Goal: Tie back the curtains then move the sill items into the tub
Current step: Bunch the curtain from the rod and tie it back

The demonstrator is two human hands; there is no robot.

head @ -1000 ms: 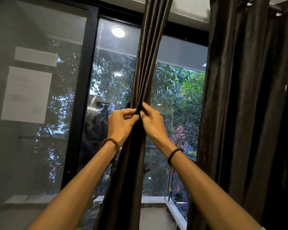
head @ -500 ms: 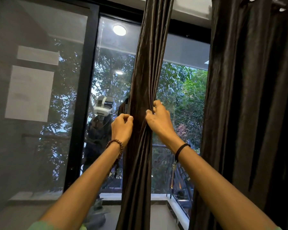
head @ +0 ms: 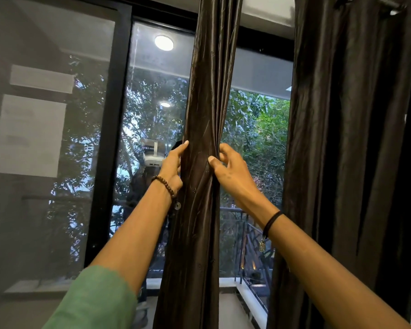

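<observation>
A: Hands status?

B: Right hand [head: 231, 172] grips the gathered curtain [head: 205, 103]. Fingers are curled into the folds at its right edge, thumb pressed on the front. Left hand [head: 172, 163] is flat, visible fingers straight along the bundle's left flank, touching it. Anything behind the cloth is hidden.

A: Why that split?

B: My read: the right pinches the pleats so they don't fan out, and the left braces the other side to keep the bundle narrow. Both sit at about one height, roughly where a tie would go.

A: Tie in view?

B: No. No band, hook or cord visible. Only a beaded bracelet [head: 166, 186] on the left wrist and a black wristband [head: 272, 220] on the right. Tie step looks not yet done.

A: Other panel?

B: Second curtain [head: 347, 138] hangs loose at the right off the rod [head: 389, 3], apart from the bundle, untouched.

A: Sill items, tub?

B: Neither in frame. Can't place them.

A: Surroundings?

B: Window glass [head: 152, 91] behind the bundle, black door frame [head: 110, 138] to its left. The glass reflects a ceiling light [head: 164, 42]. Outside are trees [head: 266, 129] and a balcony railing [head: 244, 233] low right. Fabric is dark and satiny, so I'd expect it to slip out of a light pinch.
</observation>
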